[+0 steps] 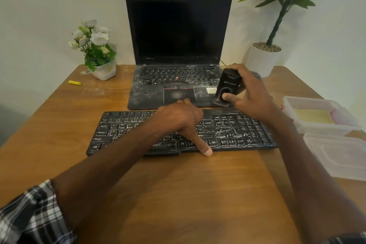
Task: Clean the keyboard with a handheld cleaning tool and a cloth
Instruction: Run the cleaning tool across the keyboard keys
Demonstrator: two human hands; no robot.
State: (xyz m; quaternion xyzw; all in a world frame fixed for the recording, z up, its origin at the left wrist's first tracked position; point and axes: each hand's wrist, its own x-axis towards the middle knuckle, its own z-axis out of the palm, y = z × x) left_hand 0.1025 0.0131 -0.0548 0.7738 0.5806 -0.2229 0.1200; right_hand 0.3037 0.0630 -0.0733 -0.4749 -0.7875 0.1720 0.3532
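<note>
one keyboard (pixel 237 130), one laptop (pixel 178 29), two tubs (pixel 309 101); my left hand (pixel 176 119) clamps the keyboard thumb-to-fingers, my right hand (pixel 251 93) grips the one cleaning tool (pixel 227 85).

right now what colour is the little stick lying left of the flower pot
Bright yellow. The little stick shows clearly in the head view.

A laptop (pixel 178 29) stands open at top centre, between flowers (pixel 95 45) and a plant (pixel 263 59). Plastic tubs (pixel 324 130) sit at right.
</note>
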